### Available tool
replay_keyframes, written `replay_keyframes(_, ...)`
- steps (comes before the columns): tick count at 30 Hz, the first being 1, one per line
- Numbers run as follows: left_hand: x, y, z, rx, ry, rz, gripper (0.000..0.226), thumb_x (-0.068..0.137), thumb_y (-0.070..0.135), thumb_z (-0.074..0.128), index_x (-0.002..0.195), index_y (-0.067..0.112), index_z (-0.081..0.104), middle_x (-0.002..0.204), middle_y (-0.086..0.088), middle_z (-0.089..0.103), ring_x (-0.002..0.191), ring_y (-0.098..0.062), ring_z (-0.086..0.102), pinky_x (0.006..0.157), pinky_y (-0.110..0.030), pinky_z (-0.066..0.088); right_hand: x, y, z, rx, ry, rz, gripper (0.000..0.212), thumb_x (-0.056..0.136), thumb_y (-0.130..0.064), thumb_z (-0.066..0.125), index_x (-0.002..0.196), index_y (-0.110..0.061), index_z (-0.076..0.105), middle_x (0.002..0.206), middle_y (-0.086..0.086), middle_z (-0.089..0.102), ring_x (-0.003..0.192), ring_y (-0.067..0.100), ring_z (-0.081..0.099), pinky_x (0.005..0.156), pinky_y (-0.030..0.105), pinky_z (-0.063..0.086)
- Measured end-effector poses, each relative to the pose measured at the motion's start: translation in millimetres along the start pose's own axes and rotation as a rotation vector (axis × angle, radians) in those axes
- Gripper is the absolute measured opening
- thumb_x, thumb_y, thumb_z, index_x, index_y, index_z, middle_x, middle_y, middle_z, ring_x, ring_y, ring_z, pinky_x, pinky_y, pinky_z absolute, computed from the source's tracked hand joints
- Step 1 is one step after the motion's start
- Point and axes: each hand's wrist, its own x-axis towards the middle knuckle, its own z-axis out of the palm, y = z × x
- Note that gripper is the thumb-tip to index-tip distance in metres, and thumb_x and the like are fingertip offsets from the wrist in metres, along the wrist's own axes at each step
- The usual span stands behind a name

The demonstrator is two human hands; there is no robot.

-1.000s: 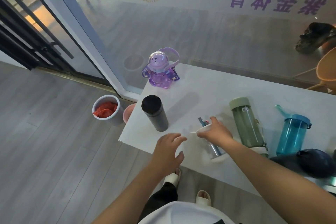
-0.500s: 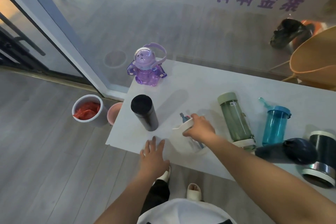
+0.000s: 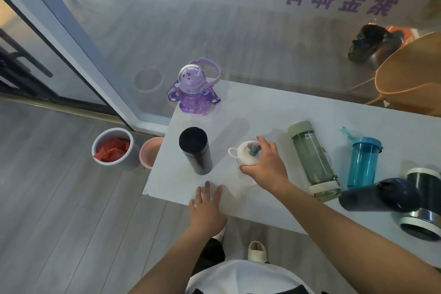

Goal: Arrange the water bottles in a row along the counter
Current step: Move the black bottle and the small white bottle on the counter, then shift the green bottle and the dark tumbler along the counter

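Note:
On the white counter, a purple cartoon bottle stands at the far left corner and a black flask stands in front of it. My right hand is shut on a clear bottle with a white lid, upright just right of the flask. My left hand lies flat and open on the counter's front edge. Further right are a green bottle, a blue bottle, a dark navy bottle lying on its side and a black steel-ringed cup.
A glass wall with purple lettering runs behind the counter. On the floor to the left stand a grey bucket with red contents and a pink bucket. An orange chair sits behind the glass at right.
My right hand has brought the white-lidded bottle upright and closer to the black flask. My left hand went down flat onto the counter edge. The view has shifted a little.

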Motion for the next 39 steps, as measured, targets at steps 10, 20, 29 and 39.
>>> replay_keyframes(10,-0.9,-1.5,1.0,0.071,0.017,0.041,0.083,0.090,0.046,0.051,0.153,0.034,-0.002,0.163,-0.007,-0.014,0.149,-0.039,-0.009,0.118,-0.056,0.009,-20.8,14.8,22.0,0.116,0.197,-0.128,0.086,0.062,-0.024,0.085,0.135,-0.024,0.039,0.130,-0.005,0.042,0.118,0.016,0.046,0.096,0.032,0.046)
replay_keyframes(20,-8.3,32.9,-5.4,0.137,0.025,0.166,0.075,0.090,0.045,0.052,0.154,0.034,0.013,0.164,-0.003,0.000,0.151,-0.028,-0.001,0.121,-0.048,0.008,-59.4,60.0,-13.8,-0.021,0.164,-0.064,0.092,0.075,-0.049,0.075,0.149,-0.022,0.027,0.153,0.001,0.030,0.141,0.018,0.029,0.111,0.037,0.034)
replay_keyframes(29,-26.9,153.4,10.5,0.069,-0.014,0.445,0.077,0.089,0.036,0.060,0.152,0.034,0.017,0.163,-0.003,0.011,0.148,-0.026,0.010,0.118,-0.042,0.023,-150.3,197.4,-67.8,-0.239,0.057,0.161,0.081,0.081,-0.053,0.066,0.148,-0.024,0.033,0.154,0.000,0.034,0.140,0.018,0.034,0.114,0.033,0.029)
replay_keyframes(39,23.9,282.7,14.3,0.651,0.168,0.635,0.092,0.088,0.011,0.060,0.155,0.030,0.000,0.164,-0.006,-0.007,0.150,-0.033,-0.010,0.120,-0.057,0.006,-163.3,273.8,-107.3,-0.369,-0.074,0.300,0.078,0.086,-0.056,0.048,0.152,-0.031,0.016,0.163,0.002,0.011,0.149,0.023,0.008,0.118,0.045,0.010)
